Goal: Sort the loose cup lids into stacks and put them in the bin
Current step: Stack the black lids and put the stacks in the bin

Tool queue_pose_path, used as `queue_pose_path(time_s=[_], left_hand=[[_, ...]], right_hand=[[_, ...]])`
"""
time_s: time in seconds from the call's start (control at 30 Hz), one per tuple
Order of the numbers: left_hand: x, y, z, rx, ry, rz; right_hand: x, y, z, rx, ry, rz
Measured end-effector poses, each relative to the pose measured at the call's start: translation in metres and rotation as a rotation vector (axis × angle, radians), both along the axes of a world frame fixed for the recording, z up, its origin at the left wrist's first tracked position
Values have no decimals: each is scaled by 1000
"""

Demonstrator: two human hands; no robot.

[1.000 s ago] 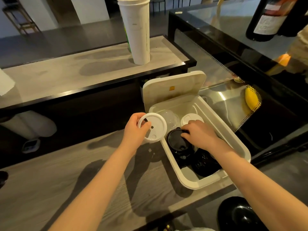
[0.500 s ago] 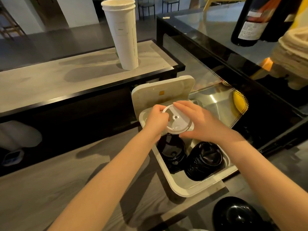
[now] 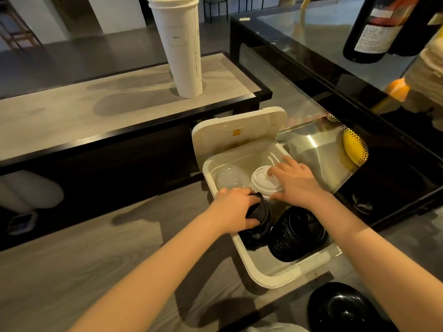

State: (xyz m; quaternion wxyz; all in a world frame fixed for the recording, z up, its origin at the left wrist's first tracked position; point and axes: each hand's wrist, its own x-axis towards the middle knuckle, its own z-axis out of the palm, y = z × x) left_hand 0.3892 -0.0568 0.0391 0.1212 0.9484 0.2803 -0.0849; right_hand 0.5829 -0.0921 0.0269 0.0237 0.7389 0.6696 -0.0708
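Note:
The white plastic bin (image 3: pixel 282 276) stands at the right end of the wooden counter, its hinged lid (image 3: pixel 239 133) tipped up at the back. Inside it are a stack of clear dome lids (image 3: pixel 231 177) at the back left, a stack of white lids (image 3: pixel 262 182) at the back right, and two stacks of black lids. My left hand (image 3: pixel 233 212) grips the left black stack (image 3: pixel 260 226), which leans over. My right hand (image 3: pixel 297 182) rests with spread fingers on the white stack. The right black stack (image 3: pixel 298 233) lies untouched at the front.
A tall stack of white paper cups (image 3: pixel 181 46) stands on the raised shelf behind. A glass display case (image 3: pixel 335 75) with a dark bottle (image 3: pixel 378 27) on top is to the right, a steel tray with a yellow fruit (image 3: pixel 352 147) below. A black bowl (image 3: pixel 342 307) sits at the front right.
The white lid that both hands held above the bin now sits on the white stack under my right hand. My left hand dropped onto the left black stack.

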Motion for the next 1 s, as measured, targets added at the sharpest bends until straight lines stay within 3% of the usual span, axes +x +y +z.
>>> queue_pose_path(time_s=[0.23,0.37,0.5,0.73,1.0], left_hand=[[-2,4,0,-7,11,17],[0,3,0,-16,33,29],[-2,2,-2,-29,7,53],[-3,4,0,-47,-11,57],[-24,8,16,53,-109,50]], right_hand=[[4,3,4,-44,63,-12],[-5,5,7,-42,-78,51],[-11,4,4,-16,-35,124],[-20,4,6,-79,-260,214],[-35,-3,32,92,-111,92]])
